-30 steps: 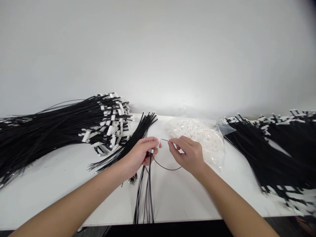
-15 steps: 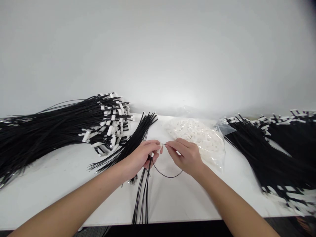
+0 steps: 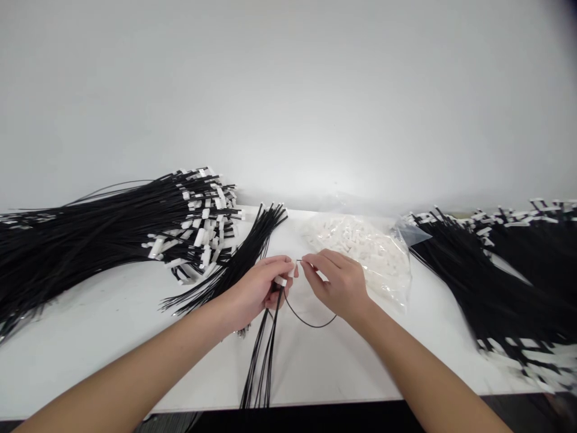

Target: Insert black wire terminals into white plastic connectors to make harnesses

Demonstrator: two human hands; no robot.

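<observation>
My left hand (image 3: 259, 285) is closed around a small white connector (image 3: 291, 271) and a few black wires (image 3: 264, 361) that hang down toward the table's front edge. My right hand (image 3: 340, 282) pinches the free end of one thin black wire (image 3: 311, 322), which loops below both hands. The wire tip sits right at the connector, between my two sets of fingertips. Both hands hover just above the white table (image 3: 112, 337) near its middle.
A big pile of black wires with white connectors (image 3: 112, 228) lies at the left. A smaller bare black bundle (image 3: 246, 252) lies beside it. A clear bag of white connectors (image 3: 365, 246) sits behind my right hand. More finished wires (image 3: 505, 276) cover the right side.
My hands have drawn closer together, bringing the wire tip up to the connector. The loop of wire has dropped slightly lower.
</observation>
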